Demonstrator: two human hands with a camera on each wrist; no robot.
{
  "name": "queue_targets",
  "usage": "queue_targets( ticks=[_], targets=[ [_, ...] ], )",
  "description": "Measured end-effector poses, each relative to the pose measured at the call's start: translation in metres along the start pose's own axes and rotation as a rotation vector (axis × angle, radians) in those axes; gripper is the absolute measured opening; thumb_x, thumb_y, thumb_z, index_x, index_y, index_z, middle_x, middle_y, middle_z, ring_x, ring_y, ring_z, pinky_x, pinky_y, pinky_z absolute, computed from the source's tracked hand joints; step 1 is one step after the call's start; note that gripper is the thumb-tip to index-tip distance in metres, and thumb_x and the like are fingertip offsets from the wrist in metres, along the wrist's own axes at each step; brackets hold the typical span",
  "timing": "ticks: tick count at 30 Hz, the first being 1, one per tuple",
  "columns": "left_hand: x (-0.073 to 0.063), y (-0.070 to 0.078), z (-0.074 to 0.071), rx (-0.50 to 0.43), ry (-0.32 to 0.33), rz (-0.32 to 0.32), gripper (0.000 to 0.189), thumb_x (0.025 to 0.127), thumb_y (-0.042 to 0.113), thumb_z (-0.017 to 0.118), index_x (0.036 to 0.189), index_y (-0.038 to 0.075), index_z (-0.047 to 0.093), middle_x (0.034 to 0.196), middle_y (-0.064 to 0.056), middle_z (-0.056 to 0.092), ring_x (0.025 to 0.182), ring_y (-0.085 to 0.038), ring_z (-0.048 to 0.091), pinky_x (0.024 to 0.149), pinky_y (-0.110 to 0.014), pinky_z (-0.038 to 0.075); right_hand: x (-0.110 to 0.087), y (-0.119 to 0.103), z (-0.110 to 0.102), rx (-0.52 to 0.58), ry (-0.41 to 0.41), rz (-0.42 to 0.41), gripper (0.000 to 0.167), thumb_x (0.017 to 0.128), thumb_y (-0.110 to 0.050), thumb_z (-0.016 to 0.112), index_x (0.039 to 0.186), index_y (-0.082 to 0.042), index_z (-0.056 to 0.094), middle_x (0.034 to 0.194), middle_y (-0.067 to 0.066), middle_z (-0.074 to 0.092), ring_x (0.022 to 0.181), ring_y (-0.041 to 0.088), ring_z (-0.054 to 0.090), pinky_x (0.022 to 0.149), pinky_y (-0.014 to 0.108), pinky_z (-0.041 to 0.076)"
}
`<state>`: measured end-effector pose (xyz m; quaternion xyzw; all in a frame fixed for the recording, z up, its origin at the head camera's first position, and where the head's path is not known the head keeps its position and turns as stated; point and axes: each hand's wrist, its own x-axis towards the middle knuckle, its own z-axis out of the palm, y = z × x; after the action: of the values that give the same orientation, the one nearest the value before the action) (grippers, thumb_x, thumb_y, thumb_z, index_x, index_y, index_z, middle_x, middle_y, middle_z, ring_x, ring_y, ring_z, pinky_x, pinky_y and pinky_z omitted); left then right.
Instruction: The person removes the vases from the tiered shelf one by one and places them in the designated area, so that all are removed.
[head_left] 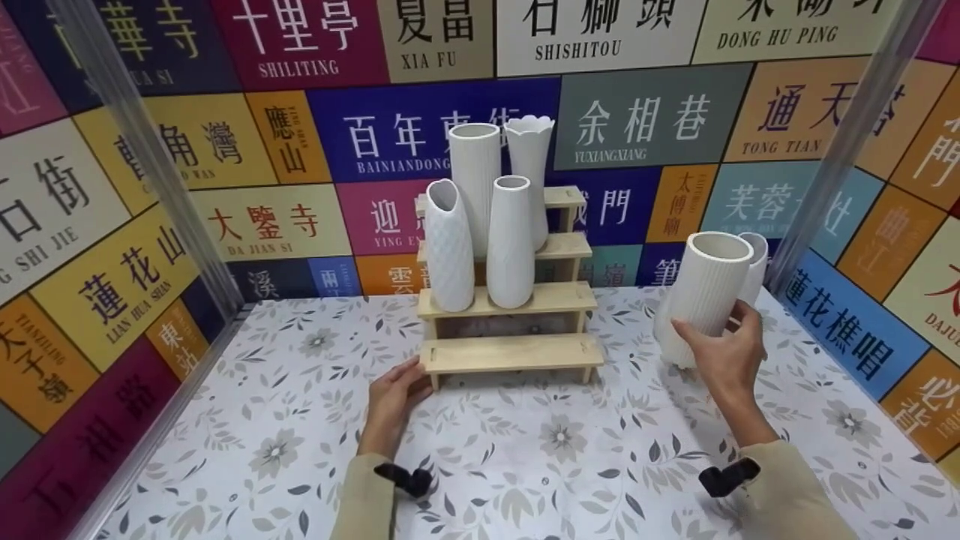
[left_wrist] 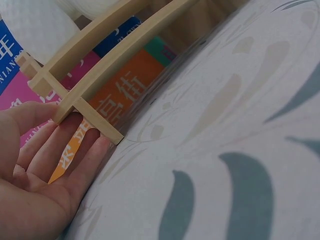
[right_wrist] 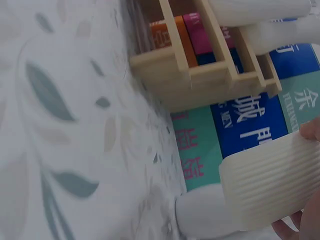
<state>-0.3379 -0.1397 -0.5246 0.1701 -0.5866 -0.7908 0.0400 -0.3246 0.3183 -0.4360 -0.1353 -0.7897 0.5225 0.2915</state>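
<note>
My left hand grips the left end of the lowest tier of a light wooden stepped stand. In the left wrist view, fingers reach around its plank and leg. On the right, my right hand holds a white ribbed vase, its mouth facing up, thumb on the near side and fingers around the far side. Its lower end hangs off the tabletop in the right wrist view. Behind it stands another white vase, partly hidden; a white vase body also shows in the right wrist view.
On the stand's third-lowest and higher tiers are a slant-mouthed vase, a smooth slim vase, a tall ribbed vase and a scallop-rimmed vase. Printed sign panels wall the back and sides of the floral-covered table.
</note>
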Motion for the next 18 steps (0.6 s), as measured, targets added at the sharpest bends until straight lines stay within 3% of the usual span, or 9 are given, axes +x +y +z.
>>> queue_targets(
  ticks=[7, 18],
  targets=[
    [0.000, 0.000, 0.000, 0.000, -0.005, -0.034, 0.043, 0.093, 0.015, 0.071, 0.134, 0.007, 0.062, 0.125, -0.020, 0.069, 0.102, -0.023, 0.073, 0.090, -0.033, 0.063, 0.011, 0.029, -0.020, -0.041, 0.016, 0.106, 0.091, 0.083, -0.037, 0.080, 0.153, -0.014, 0.027, 0.155, 0.011, 0.040, 0.140, 0.030, 0.045, 0.116, 0.053, 0.043],
    [-0.002, 0.002, 0.000, -0.021, -0.006, -0.019, 0.043, 0.092, 0.014, 0.071, 0.133, 0.005, 0.062, 0.119, -0.020, 0.072, 0.099, -0.023, 0.074, 0.087, -0.033, 0.063, 0.028, 0.058, -0.043, -0.059, 0.060, 0.212, 0.093, 0.083, -0.035, 0.080, 0.154, -0.018, 0.023, 0.159, 0.009, 0.034, 0.144, 0.028, 0.040, 0.120, 0.050, 0.039]
  ],
)
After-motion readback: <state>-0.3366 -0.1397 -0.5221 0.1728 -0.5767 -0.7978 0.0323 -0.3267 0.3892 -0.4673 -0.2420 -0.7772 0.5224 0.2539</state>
